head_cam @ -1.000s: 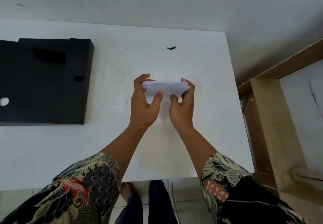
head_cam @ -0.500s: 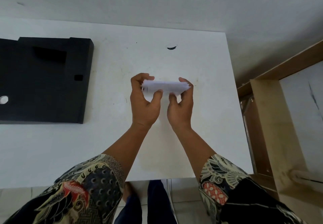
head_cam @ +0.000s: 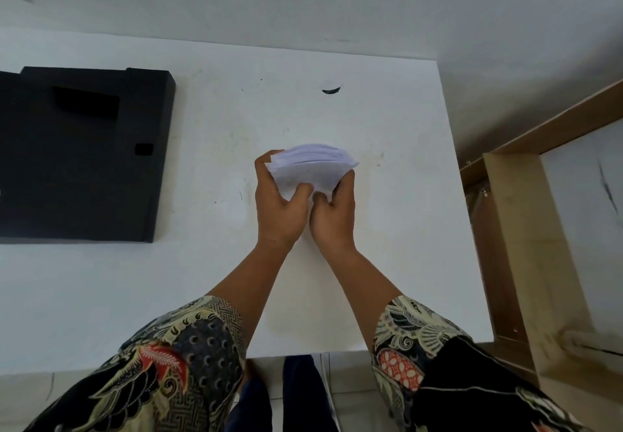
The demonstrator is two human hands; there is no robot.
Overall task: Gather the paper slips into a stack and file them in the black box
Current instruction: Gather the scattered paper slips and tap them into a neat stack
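- Left hand [head_cam: 279, 209] and right hand [head_cam: 335, 215] both pinch the paper slips [head_cam: 312, 168] at their lower edge, held above the bench [head_cam: 387, 229]
- Slips look light, floppy, fanning loose; best gripped by the edges
- Black box [head_cam: 84, 161] lies well left of the left hand

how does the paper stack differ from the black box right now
The paper stack is white, small and fanned; the black box is dark, much bigger and rigid. The stack is held by the left hand and right hand; the box lies flat on the table, untouched.
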